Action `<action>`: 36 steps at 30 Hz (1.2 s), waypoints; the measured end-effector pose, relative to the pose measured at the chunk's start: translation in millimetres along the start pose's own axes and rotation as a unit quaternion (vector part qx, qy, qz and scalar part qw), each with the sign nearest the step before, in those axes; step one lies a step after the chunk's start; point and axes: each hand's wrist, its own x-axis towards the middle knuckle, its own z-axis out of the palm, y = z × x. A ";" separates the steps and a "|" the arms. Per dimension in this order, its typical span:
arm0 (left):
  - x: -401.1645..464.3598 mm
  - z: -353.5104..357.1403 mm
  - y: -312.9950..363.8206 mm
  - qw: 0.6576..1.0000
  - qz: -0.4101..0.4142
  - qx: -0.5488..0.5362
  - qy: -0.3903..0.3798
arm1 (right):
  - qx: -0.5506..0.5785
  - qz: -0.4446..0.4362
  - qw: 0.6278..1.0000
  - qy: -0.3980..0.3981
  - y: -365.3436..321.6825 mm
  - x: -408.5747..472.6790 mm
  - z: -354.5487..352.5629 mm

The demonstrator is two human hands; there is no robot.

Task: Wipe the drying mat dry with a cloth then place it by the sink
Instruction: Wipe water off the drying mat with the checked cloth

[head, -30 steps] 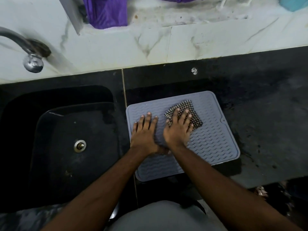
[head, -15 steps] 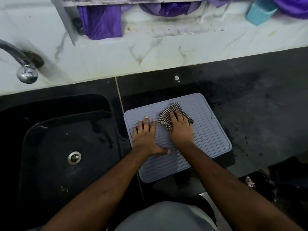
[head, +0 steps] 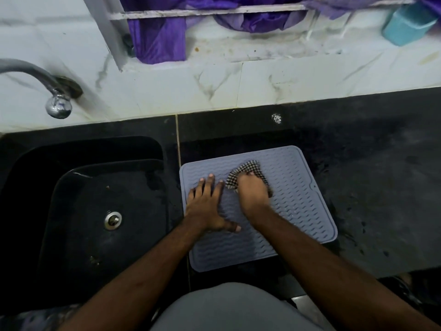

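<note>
While the mat lies flat on the dark counter just right of the sink, the step in hand looks to be the wiping itself, and doing it well means keeping the mat from sliding. In the head view, the only one, the left hand presses down on the mat's left part, fingers straight and slightly spread, thumb stretched out toward the person. The right hand is bunched over the cloth, fingers curled into the fabric and clamped on it; the fingertips are hidden, so how deep the grip goes cannot be told.

My judgement: short strokes along the grooves, away from the pinning hand, would lift water best, and the right and near parts look not yet reached.

The mat is a pale grey-blue rectangle with rounded corners, a raised rim and rows of wavy ridges; it looks like soft rubber and would likely flex when lifted. The cloth is thin, checked black and white, and crumpled. The counter is dull black stone with wet-looking marks; the sink is glossy black with a metal drain.
</note>
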 end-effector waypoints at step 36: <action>-33.4 -1.3 -69.9 0.983 0.042 -0.145 0.107 | 0.315 -0.005 0.949 -0.028 -66.7 -14.6 10.1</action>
